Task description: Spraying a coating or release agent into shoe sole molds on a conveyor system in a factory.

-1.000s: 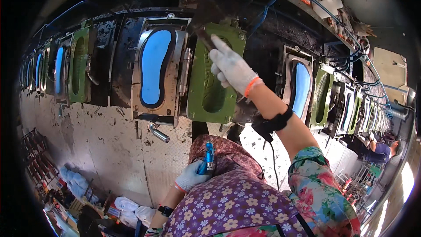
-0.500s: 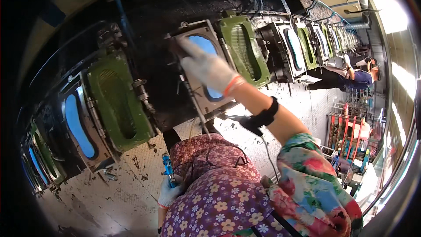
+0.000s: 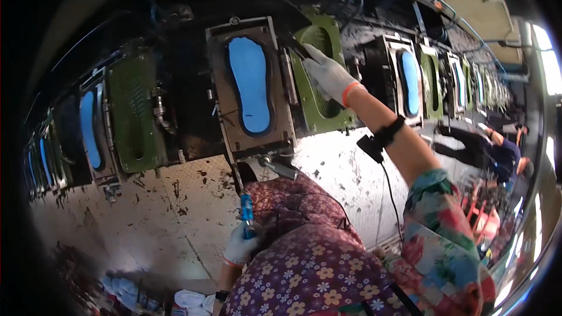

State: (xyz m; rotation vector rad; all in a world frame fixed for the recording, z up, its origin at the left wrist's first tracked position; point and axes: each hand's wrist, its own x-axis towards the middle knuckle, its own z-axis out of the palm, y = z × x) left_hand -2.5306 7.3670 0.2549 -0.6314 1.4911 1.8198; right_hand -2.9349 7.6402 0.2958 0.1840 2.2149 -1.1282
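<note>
My right hand (image 3: 331,76), in a white glove with an orange cuff, reaches over a green mould half (image 3: 328,118). Its fingers are closed on a thin dark strip (image 3: 298,47), whose kind I cannot make out. To the left of that hand lies a brown metal mould frame (image 3: 282,126) with a blue shoe-sole shape (image 3: 249,85) set in it. Low beside my apron, my gloved left hand (image 3: 239,247) is closed round a blue-handled tool (image 3: 247,209). The tool's tip cannot be told from the dark parts beyond it.
More moulds stand in a row on both sides, including a green half (image 3: 136,114) at the left and a blue sole (image 3: 410,82) at the right. Blue hoses (image 3: 451,9) run behind. A co-worker (image 3: 503,155) stands at far right. Dark scraps litter the pale floor (image 3: 170,216).
My right hand has moved right, from over the blue sole to over the green mould half. The view has shifted, and the blue sole now shows whole. My left hand keeps the blue-handled tool.
</note>
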